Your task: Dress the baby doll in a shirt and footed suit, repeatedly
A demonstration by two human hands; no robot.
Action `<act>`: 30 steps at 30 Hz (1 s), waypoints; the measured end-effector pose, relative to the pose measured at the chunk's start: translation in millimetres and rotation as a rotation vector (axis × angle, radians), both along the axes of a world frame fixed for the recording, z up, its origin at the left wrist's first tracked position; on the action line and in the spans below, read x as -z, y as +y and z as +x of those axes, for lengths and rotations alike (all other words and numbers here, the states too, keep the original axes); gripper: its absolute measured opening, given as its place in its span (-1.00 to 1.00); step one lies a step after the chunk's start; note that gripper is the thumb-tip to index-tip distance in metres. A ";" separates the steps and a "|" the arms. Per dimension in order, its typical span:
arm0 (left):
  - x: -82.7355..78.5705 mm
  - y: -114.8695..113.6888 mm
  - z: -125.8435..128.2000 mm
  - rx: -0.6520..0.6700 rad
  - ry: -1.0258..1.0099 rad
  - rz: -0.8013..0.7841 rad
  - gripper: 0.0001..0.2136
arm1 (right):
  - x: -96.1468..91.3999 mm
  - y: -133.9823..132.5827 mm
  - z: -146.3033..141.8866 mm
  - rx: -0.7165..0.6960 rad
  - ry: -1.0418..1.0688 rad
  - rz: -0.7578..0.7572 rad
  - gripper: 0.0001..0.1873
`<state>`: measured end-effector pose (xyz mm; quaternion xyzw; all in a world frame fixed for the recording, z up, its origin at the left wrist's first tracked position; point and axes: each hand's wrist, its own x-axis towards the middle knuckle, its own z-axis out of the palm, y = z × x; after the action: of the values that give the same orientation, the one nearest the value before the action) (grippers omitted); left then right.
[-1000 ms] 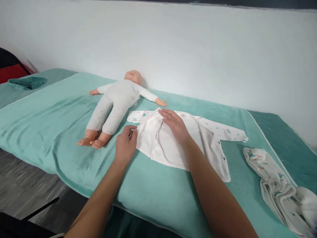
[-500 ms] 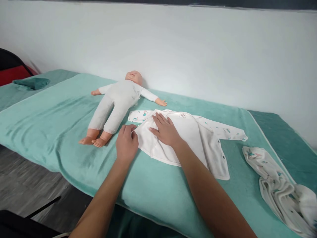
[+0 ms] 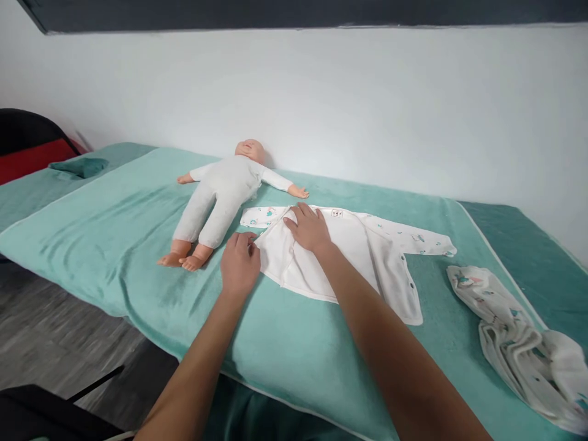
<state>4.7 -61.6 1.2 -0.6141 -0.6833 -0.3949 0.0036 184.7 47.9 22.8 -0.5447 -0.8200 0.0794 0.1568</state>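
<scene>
A white baby shirt lies spread on the green cover, its front opened out and its patterned sleeves stretched to both sides. My right hand rests flat on the shirt's upper left part, fingers extended. At the shirt's left edge is my left hand, its fingers curled in a pinch against the cloth; the fingertips are partly hidden. Dark snaps show along the shirt's right-hand flap. Behind and left of my hands, a baby doll in a white body suit lies on its back with arms spread.
Crumpled patterned baby clothing lies at the right on the green cover. A white wall rises behind the bed. At the far left are a red and black chair and a small dark green cloth.
The camera view has tilted up slightly. My right hand has shifted a little toward the shirt's collar, while my left hand stays at the left edge.
</scene>
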 end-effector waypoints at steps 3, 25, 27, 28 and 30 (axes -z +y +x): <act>-0.3 0.2 0.4 0.005 0.018 0.003 -0.77 | -1.0 7.8 1.3 0.014 -0.035 -0.047 -0.36; 0.8 0.8 0.7 -0.056 -0.060 0.068 -0.72 | 4.6 -35.8 -15.5 0.177 -0.013 -0.021 -0.14; 0.6 0.6 0.7 -0.056 -0.066 0.070 -0.71 | 6.0 -45.4 -19.3 0.116 -0.008 -0.012 -0.12; 0.5 0.4 0.7 -0.054 -0.068 0.072 -0.71 | 6.4 -50.4 -20.9 0.094 -0.005 -0.003 -0.12; 0.3 -0.2 0.7 -0.049 -0.068 0.076 -0.72 | 6.1 -60.1 -23.6 0.081 -0.001 0.015 -0.13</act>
<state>5.4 -61.8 0.9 -0.5829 -0.6822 -0.4411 0.0134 161.1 -12.3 16.7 -0.5766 -0.7978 0.0665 0.1633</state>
